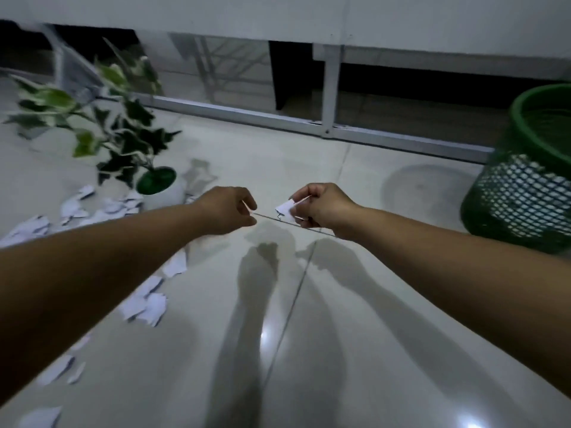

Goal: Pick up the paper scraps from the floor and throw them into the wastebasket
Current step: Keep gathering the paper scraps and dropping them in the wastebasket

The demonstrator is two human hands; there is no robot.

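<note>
Tiled floor (309,350), right hand (324,208) pinching scrap (285,207), pointing left

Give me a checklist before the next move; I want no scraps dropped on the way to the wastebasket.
1. Right hand grips paper scrap: ok.
2. Left hand holds a scrap: cannot tell, fingers curled.
3. Green wastebasket upright, mouth open: ok.
4. Floor path to the wastebasket free of objects: ok.
5. Floor scraps all collected: not ok.
6. Potted plant away from that path: ok.
</note>
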